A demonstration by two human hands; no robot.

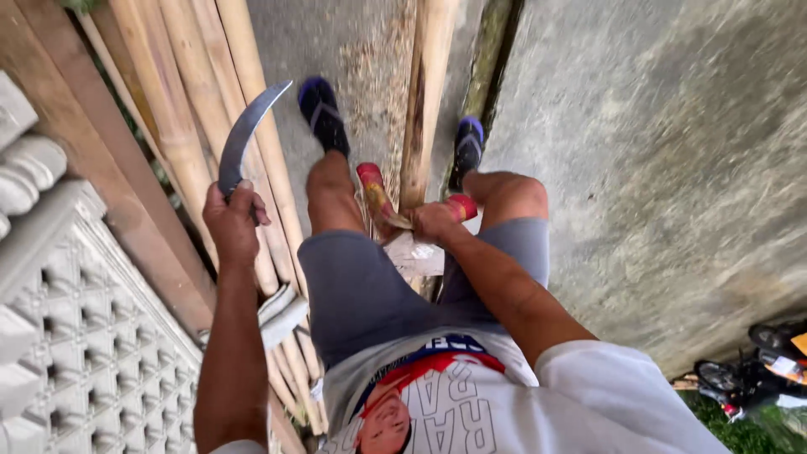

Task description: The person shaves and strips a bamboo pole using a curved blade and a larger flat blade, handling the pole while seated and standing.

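Outdoors, on a rough concrete floor (672, 168) with open room to the person's right, a stack of pale bamboo poles (181, 101) and a carved grey block wall (76, 336) hem in the left side. The left hand (231, 227) is closed around the handle of a curved, dark metal blade (244, 134), raised above the stack. The right hand (437, 223) grips the near end of a single upright bamboo pole (424, 92), smooth and tan, standing between two blue sandals (324, 113).
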